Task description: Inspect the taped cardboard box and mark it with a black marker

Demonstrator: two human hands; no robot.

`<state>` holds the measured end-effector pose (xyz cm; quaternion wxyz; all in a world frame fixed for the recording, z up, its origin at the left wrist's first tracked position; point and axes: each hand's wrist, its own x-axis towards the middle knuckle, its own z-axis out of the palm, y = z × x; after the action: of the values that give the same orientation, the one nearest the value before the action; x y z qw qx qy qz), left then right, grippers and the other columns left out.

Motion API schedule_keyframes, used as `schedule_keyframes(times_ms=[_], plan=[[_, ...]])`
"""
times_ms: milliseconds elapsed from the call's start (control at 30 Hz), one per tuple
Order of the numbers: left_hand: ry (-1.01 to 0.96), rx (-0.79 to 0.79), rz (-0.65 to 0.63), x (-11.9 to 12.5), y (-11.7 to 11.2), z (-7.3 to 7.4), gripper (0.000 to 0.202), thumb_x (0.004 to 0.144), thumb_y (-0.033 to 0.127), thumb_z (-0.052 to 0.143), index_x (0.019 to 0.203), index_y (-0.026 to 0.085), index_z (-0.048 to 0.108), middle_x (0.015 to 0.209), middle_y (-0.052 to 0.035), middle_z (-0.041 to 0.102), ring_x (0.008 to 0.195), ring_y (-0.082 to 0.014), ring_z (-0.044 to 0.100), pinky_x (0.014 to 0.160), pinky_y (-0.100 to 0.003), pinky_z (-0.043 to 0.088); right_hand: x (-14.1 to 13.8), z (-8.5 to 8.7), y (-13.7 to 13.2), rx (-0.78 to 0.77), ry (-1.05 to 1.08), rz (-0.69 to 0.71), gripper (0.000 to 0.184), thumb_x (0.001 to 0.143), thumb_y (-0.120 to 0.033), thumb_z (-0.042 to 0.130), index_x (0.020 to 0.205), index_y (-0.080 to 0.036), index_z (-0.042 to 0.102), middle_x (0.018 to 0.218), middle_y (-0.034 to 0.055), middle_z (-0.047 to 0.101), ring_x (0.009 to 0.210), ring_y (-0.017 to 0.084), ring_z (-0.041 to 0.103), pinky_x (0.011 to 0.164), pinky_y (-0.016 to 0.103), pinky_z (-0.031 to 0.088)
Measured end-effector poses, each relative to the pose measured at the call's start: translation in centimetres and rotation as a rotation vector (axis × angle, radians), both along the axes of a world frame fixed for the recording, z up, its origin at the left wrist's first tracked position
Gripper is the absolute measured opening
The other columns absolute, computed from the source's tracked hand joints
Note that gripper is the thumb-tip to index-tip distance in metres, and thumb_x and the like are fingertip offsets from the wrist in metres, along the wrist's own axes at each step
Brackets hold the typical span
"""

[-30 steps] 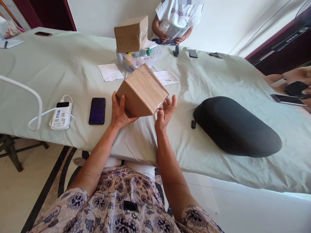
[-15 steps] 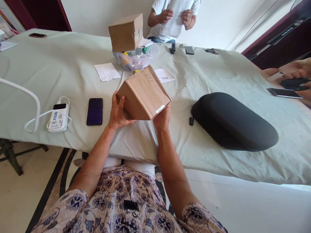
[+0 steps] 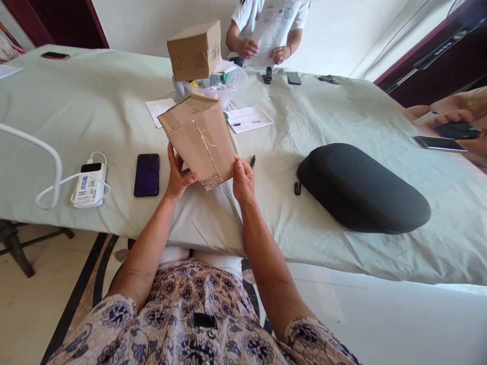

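Note:
A brown cardboard box (image 3: 203, 144) is held tilted above the cloth-covered table, between my two hands. My left hand (image 3: 178, 175) grips its lower left side, thumb stretched toward the near corner. On the lower right edge, my right hand (image 3: 243, 178) is closed with the thumb on the near face. That face has a torn line down it and dark scribbles by the bottom corner. A black pen (image 3: 252, 161) lies just beyond my right hand. To the left of my left hand is a dark smartphone (image 3: 146, 175).
Across the table, a second cardboard box (image 3: 194, 50) rests on a clear plastic basin (image 3: 224, 95) of bottles. A person (image 3: 266, 35) there holds a sheet. A black case (image 3: 363, 187) lies right, a white power bank (image 3: 90, 185) left. Another person's hand (image 3: 456, 119) is at far right.
The box has been turned in my hands, bringing the torn, scribbled face into view, and has shifted left. My right hand has come from underneath to its right edge. The person opposite lowered both hands.

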<state>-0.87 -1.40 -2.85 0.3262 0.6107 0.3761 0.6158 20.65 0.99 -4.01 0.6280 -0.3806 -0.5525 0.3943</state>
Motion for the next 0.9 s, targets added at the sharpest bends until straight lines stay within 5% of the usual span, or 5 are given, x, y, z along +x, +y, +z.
schedule_keyframes(times_ms=[133,300,533,767,900], plan=[[-0.049,0.024,0.029,0.3,-0.1,0.3,0.130,0.068,0.091,0.070,0.163,0.043,-0.005,0.152,-0.0112,0.050,0.149,-0.0334,0.046,0.121,-0.049,0.045,-0.4,0.0,0.0,0.029,-0.042,-0.018,0.059,0.093,-0.076,0.057,0.125,-0.028,0.071,0.130,0.0076,0.072,0.126,0.026,0.066,0.116,0.054,0.051],[-0.049,-0.037,0.117,0.4,-0.3,0.7,0.136,0.065,0.091,0.074,0.162,0.041,-0.006,0.157,-0.0151,0.041,0.147,-0.0346,0.047,0.119,-0.049,0.047,-1.1,0.3,-0.8,0.184,-0.277,-0.154,0.074,0.090,-0.073,0.065,0.150,-0.032,0.049,0.155,0.0129,0.050,0.146,0.032,0.049,0.117,0.060,0.049],[-0.078,-0.063,0.148,-0.3,-0.4,1.0,0.133,0.068,0.088,0.075,0.162,0.043,-0.007,0.160,-0.0152,0.038,0.148,-0.0333,0.046,0.117,-0.049,0.050,-2.4,0.5,-2.2,0.380,-0.624,-0.113,0.105,0.080,-0.087,0.064,0.163,-0.033,0.028,0.170,0.0166,0.024,0.160,0.037,0.025,0.129,0.066,0.029],[-0.228,-0.086,0.299,0.2,0.0,0.4,0.130,0.064,0.081,0.085,0.164,0.037,0.014,0.137,-0.0134,0.058,0.129,-0.0305,0.061,0.098,-0.037,0.059,-1.8,0.4,-2.1,0.238,-0.580,-0.067,0.105,0.086,-0.085,0.058,0.166,-0.026,0.021,0.172,0.0178,0.019,0.164,0.034,0.014,0.126,0.058,0.037],[-0.361,-0.103,0.399,-0.5,0.6,0.0,0.103,0.067,0.079,0.084,0.147,0.025,0.050,0.118,-0.0101,0.067,0.119,-0.0272,0.067,0.108,-0.038,0.054,-1.4,0.4,-1.9,0.086,-0.434,0.045,0.098,0.088,-0.086,0.053,0.165,-0.032,0.027,0.176,0.0114,0.015,0.164,0.033,0.017,0.120,0.054,0.047]])
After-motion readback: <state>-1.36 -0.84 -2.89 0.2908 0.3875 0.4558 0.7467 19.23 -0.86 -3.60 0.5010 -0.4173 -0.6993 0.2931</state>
